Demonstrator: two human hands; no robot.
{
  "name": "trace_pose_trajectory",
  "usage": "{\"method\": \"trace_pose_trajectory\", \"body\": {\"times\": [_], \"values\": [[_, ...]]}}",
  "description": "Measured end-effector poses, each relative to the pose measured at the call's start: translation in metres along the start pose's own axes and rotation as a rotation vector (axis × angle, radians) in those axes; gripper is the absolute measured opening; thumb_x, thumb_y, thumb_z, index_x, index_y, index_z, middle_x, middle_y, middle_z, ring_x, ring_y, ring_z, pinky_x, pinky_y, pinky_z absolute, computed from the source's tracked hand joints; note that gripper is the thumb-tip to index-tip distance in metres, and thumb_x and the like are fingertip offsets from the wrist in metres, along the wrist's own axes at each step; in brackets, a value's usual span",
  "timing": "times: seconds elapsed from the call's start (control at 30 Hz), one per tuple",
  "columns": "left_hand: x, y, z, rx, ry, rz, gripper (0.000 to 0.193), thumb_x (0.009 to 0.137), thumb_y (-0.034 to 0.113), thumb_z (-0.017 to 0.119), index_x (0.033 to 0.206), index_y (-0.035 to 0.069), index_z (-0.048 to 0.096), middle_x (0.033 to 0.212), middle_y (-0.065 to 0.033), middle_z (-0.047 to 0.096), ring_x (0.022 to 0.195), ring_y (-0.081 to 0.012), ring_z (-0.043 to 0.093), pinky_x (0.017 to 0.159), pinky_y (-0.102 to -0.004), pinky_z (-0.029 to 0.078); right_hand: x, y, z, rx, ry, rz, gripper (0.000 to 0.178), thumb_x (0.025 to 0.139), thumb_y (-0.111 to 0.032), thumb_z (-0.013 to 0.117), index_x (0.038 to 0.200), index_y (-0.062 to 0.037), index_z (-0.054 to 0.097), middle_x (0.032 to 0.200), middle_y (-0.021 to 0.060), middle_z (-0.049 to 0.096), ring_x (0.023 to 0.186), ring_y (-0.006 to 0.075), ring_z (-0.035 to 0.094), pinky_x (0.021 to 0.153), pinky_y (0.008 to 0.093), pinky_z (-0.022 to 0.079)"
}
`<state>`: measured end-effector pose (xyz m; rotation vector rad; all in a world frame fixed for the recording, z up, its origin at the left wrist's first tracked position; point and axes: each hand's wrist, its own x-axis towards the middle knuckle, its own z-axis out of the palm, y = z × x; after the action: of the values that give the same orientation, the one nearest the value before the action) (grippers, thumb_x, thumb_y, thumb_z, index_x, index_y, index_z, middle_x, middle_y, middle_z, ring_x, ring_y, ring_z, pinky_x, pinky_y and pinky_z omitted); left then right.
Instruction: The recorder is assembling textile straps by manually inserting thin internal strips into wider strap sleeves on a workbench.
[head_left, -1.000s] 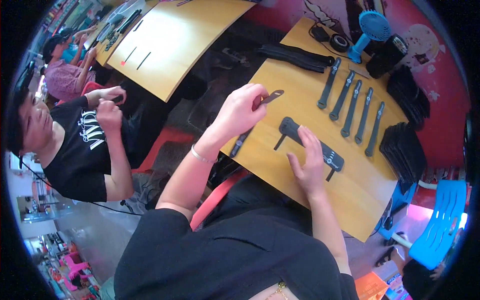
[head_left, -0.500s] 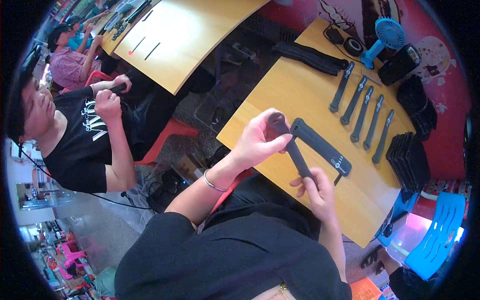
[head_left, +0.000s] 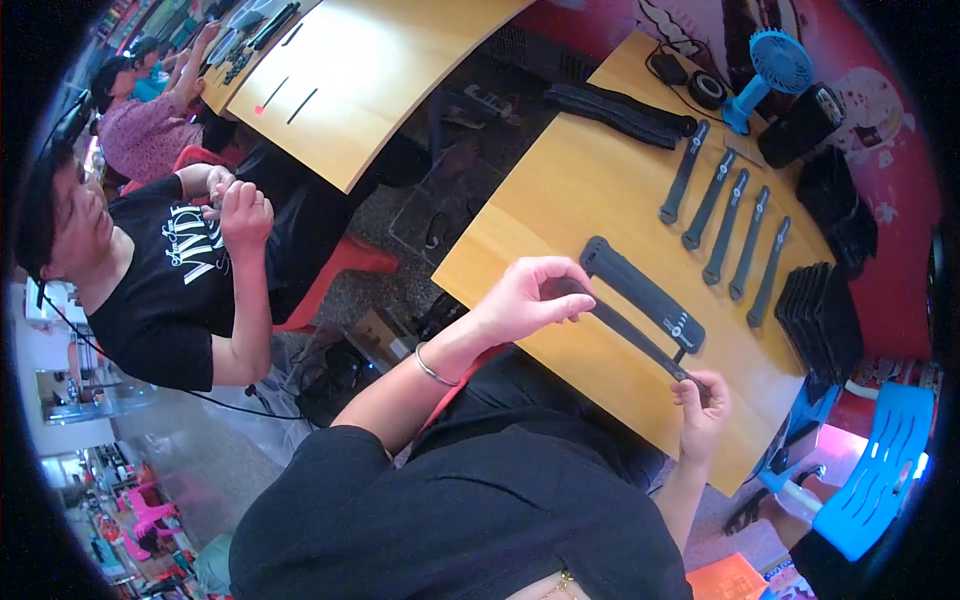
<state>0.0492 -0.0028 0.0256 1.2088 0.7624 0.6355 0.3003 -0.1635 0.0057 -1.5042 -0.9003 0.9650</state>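
Observation:
A dark grey strap [head_left: 640, 338] is stretched slantwise between my two hands, above the near edge of the wooden table. My left hand [head_left: 530, 300] is closed around its upper end, which is partly hidden by the fingers. At the lower end my right hand [head_left: 706, 408] pinches the strap between thumb and fingers. Just beyond it on the table lies a stack of wider dark straps [head_left: 640, 290] with pale print. Farther right, several similar straps [head_left: 726, 230] lie side by side in a slanting row.
At the table's back lie a bundle of black strips [head_left: 620, 114], a black tape roll [head_left: 708, 92] and a blue fan [head_left: 778, 68]. Folded black pieces [head_left: 818, 320] are piled at the right edge. A person [head_left: 165, 260] sits to my left; a blue chair [head_left: 880, 470] stands right.
My right hand has slid outward, down and to the right, and the strap now spans a longer stretch between my hands. My left hand has lowered slightly.

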Motion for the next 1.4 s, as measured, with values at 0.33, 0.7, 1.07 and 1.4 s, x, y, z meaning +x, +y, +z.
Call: {"method": "trace_pose_trajectory", "body": {"times": [0.33, 0.7, 1.07, 1.4], "values": [[0.012, -0.014, -0.004, 0.124, 0.07, -0.088, 0.016, 0.087, 0.012, 0.065, 0.099, 0.001, 0.065, 0.082, -0.0009, 0.065, 0.073, -0.0065, 0.059, 0.065, -0.0206, 0.048, -0.001, 0.005, -0.009, -0.086, 0.031, 0.007, 0.009, 0.084, -0.002, 0.064, 0.092, 0.0003, 0.065, 0.082, 0.0017, 0.062, 0.068, 0.0063, 0.055, 0.064, 0.0197, 0.044], [0.019, -0.022, 0.0, 0.146, 0.122, -0.104, 0.013, 0.087, 0.009, 0.063, 0.096, -0.001, 0.064, 0.079, -0.0031, 0.066, 0.069, -0.0067, 0.058, 0.063, -0.0205, 0.047, 0.005, 0.003, -0.011, 0.091, 0.168, 0.201, 0.014, 0.09, -0.006, 0.059, 0.101, -0.0019, 0.066, 0.08, -0.0014, 0.063, 0.066, 0.0031, 0.052, 0.061, 0.0175, 0.043], [0.027, -0.026, -0.003, 0.235, 0.184, -0.087, 0.012, 0.087, 0.009, 0.063, 0.092, -0.002, 0.063, 0.074, 0.0003, 0.063, 0.065, -0.0049, 0.056, 0.06, -0.0191, 0.046, 0.008, 0.016, -0.007, 0.063, 0.213, 0.114, 0.01, 0.09, -0.008, 0.061, 0.097, -0.0037, 0.066, 0.076, -0.004, 0.06, 0.065, 0.0022, 0.05, 0.06, 0.0171, 0.042], [0.037, -0.037, -0.008, 0.224, 0.231, -0.015, 0.009, 0.087, 0.007, 0.062, 0.093, -0.001, 0.063, 0.077, 0.0017, 0.062, 0.064, -0.002, 0.052, 0.056, -0.0165, 0.04, 0.018, 0.023, -0.007, 0.016, 0.241, 0.043, 0.007, 0.086, -0.002, 0.064, 0.093, -0.0036, 0.064, 0.075, -0.008, 0.055, 0.064, -0.0008, 0.045, 0.056, 0.0152, 0.036]]}}
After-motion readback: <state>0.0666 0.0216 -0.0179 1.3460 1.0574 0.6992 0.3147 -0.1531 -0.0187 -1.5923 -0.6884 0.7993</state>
